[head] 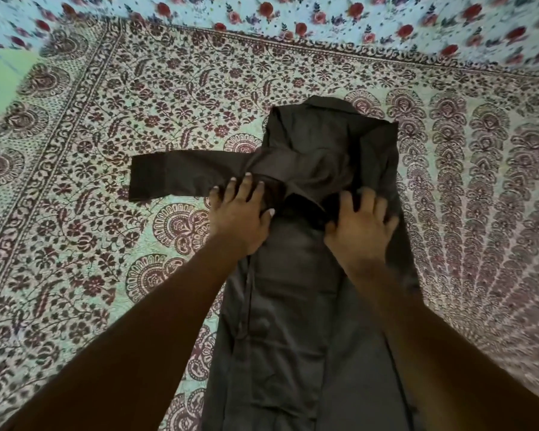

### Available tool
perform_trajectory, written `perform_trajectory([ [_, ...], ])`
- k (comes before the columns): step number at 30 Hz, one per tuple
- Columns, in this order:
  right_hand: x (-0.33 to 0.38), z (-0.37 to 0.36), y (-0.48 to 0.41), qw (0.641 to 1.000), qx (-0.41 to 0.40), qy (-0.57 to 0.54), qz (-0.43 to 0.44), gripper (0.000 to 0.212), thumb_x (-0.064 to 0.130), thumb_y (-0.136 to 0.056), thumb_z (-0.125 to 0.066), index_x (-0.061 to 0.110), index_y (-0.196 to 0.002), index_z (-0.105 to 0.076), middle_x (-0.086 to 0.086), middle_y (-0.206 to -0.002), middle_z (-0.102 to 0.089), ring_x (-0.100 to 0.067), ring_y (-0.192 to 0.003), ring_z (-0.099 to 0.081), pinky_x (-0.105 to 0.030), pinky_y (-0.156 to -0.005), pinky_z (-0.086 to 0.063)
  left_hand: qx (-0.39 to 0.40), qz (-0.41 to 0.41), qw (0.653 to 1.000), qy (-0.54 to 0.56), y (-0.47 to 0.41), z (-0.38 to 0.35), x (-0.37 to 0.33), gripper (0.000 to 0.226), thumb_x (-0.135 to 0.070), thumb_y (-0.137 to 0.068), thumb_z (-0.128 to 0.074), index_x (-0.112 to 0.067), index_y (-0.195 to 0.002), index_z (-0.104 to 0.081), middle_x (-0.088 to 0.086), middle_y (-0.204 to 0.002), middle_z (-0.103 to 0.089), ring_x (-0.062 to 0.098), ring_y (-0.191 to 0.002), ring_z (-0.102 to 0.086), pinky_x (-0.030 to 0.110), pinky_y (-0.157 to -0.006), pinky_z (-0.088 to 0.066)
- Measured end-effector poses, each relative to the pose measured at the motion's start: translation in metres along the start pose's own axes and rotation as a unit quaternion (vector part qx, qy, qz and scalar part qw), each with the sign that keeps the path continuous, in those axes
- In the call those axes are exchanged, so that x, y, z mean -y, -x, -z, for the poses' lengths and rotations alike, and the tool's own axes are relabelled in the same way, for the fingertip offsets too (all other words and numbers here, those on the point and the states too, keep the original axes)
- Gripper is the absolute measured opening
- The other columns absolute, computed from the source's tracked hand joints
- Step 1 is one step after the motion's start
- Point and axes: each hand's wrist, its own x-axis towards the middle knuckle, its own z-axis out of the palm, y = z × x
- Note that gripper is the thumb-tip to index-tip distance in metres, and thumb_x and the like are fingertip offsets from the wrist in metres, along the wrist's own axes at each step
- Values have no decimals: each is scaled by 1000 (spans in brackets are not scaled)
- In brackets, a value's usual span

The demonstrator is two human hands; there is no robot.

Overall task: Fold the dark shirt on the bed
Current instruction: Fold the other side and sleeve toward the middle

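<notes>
Wide left hand (pixel 240 214) fingers press the dark shirt (pixel 293 306); beside them, right hand (pixel 360 227) fingers grip its fold.

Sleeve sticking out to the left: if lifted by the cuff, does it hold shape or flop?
Likely flops: the sleeve lies flat and thin on the bedspread, and the dark shirt creases softly near the left hand. Probably light for its size. Pushed, it would likely bunch rather than slide, as those soft folds suggest.

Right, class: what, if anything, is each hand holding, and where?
The right hand grips the shirt by a bunched fold at mid-body. The left hand only presses flat on its sleeve.
</notes>
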Motion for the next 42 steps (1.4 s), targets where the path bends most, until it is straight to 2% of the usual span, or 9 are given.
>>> perform_trajectory([
  [6,-75,-5,30,994,17,16,-104,58,22,-78,-72,12,-131,-51,-28,-140,-43,-49,-124,-45,-62,-94,-44,-23,11,999,-35,-1,15,-27,71,-35,-100,-49,-10,-161,-24,11,-172,-15,32,-159,-11,60,-125,-10],
  [9,-93,-2,36,994,11,37,-107,54,19,-72,-73,8,-121,-55,-27,-136,-47,-47,-119,-47,-59,-90,-44,-105,-182,978,7,10,14,-61,68,-27,-93,-54,-14,-157,-35,6,-169,-29,28,-154,-28,51,-118,-30],
  [12,-104,10,38,992,25,38,-114,47,26,-76,-74,9,-116,-58,-23,-132,-47,-45,-119,-47,-56,-93,-43,-30,-342,939,6,23,7,-108,66,-34,-100,-50,-25,-161,-28,-3,-172,-20,21,-157,-22,47,-118,-27],
  [17,-105,24,72,989,83,-18,-119,67,49,-79,-69,18,-134,-47,-20,-138,-45,-43,-128,-45,-56,-100,-41,149,-188,971,-7,26,-5,-160,66,-42,-107,-40,-25,-165,-15,-7,-174,-4,21,-160,-8,53,-126,-14],
  [24,-139,18,183,969,99,-33,-222,64,34,-76,-66,16,-133,-46,-20,-133,-47,-43,-123,-47,-56,-95,-45,24,-194,980,20,76,-7,-194,75,-21,-84,-72,-16,-152,-38,11,-154,-37,34,-138,-40,50,-110,-38],
  [29,-170,15,234,952,99,-94,-275,49,21,-81,-62,13,-126,-46,-18,-122,-50,-43,-107,-57,-48,-78,-48,137,-177,919,324,142,-42,-219,58,-10,-89,-56,-19,-145,-47,0,-104,-69,25,-99,-65,45,-91,-56],
  [34,-171,21,270,969,138,-176,-108,50,15,-81,-64,13,-130,-56,-11,-118,-57,-37,-96,-62,-38,-69,-45,162,-109,852,486,206,-59,-236,49,-16,-103,-56,-38,-146,-48,-5,-91,-71,15,-89,-71,38,-85,-61],
  [37,-167,26,296,963,169,-197,-67,53,21,-85,-63,17,-137,-53,-8,-122,-56,-33,-103,-62,-43,-78,-53,163,-110,857,476,230,-58,-241,47,-18,-102,-60,-41,-143,-52,-9,-101,-68,8,-91,-67,29,-86,-59],
  [42,-171,35,349,955,198,-127,-180,60,36,-85,-68,21,-138,-44,-12,-136,-46,-36,-127,-49,-50,-99,-50,156,-7,895,417,244,-57,-251,35,-6,-90,-72,-15,-124,-73,8,-98,-74,21,-84,-72,41,-91,-59],
])
